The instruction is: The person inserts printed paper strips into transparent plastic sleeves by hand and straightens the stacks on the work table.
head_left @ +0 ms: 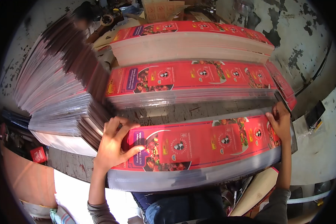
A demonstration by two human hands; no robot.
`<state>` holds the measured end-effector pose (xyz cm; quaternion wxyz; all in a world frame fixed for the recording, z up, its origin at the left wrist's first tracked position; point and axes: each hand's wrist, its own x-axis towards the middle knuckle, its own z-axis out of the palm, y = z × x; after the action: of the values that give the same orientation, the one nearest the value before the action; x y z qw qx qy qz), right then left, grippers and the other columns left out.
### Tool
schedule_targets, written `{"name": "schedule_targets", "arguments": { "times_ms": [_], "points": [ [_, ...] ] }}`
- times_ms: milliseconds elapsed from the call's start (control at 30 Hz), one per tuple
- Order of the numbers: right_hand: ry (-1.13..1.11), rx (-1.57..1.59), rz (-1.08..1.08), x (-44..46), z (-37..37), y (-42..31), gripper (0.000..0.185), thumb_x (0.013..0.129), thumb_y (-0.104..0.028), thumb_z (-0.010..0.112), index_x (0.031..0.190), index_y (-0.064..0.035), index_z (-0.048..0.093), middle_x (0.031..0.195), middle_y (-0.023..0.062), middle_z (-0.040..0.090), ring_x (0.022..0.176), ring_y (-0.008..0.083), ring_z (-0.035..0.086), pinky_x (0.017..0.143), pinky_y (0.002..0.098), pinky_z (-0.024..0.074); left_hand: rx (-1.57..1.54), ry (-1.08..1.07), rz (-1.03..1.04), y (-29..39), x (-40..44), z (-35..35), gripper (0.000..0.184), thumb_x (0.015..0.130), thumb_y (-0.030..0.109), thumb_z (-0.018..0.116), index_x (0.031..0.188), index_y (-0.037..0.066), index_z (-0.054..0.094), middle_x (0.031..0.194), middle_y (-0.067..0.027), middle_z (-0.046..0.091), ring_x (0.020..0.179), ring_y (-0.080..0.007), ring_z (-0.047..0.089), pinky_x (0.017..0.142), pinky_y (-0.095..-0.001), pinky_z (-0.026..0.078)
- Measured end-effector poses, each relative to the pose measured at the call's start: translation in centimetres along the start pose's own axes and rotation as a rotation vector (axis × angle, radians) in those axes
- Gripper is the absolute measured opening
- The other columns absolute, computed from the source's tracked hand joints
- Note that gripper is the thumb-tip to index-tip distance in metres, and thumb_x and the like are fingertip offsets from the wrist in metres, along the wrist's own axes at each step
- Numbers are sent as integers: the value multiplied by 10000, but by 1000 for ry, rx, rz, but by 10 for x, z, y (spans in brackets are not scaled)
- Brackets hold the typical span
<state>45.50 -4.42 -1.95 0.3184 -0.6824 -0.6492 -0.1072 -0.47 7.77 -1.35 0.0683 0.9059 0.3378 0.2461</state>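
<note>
A long red printed sheet (198, 145) with food pictures lies on top of a stack (198, 175) with pale, clear-looking edges, directly in front of me. At its left end rests my left hand (114, 143), thumb stretched over the print and fingers spread apart along the end and far edge. Round the far right corner curls my right hand (282, 119), its thumb on the print side and its fingertips partly hidden. How many sheets it grips I cannot tell.
Behind lie a second red-topped stack (192, 78) and a taller one (194, 46). A high, fanned pile of sheets (59, 89) leans at the left. More red sheets (282, 84) stand at the right, near a dark phone-like object (315, 114). A small red box (38, 154) sits lower left.
</note>
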Motion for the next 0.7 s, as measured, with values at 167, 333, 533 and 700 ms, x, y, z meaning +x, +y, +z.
{"name": "schedule_targets", "arguments": {
  "times_ms": [167,333,533,700],
  "points": [
    [41,141,37,-3,5,6,330,703,-91,687,657,-20,368,629,51,366,540,142,368,481,288,308,-8,-43,39,-7,1,1,586,600,396,754,1047,50,601,963,-98,502,897,-261,500,808,-397,377],
    [49,180,31,-4,8,11,324,712,-86,681,660,-24,367,641,61,393,569,149,373,500,283,312,-9,-49,54,-6,5,-2,628,543,396,783,1036,47,612,930,-85,518,844,-244,497,777,-381,384],
    [-8,70,52,-1,8,8,347,731,-158,674,645,-24,366,629,80,397,594,203,373,530,311,307,71,-47,41,-2,7,-1,599,524,406,785,981,48,638,908,-72,523,806,-229,497,747,-362,394],
    [-61,-39,-19,5,8,6,384,738,-219,687,634,2,391,615,90,370,595,246,355,545,342,301,80,-42,38,-4,9,1,583,531,413,777,965,49,640,892,-67,521,786,-227,493,720,-359,392]
  ]
}}
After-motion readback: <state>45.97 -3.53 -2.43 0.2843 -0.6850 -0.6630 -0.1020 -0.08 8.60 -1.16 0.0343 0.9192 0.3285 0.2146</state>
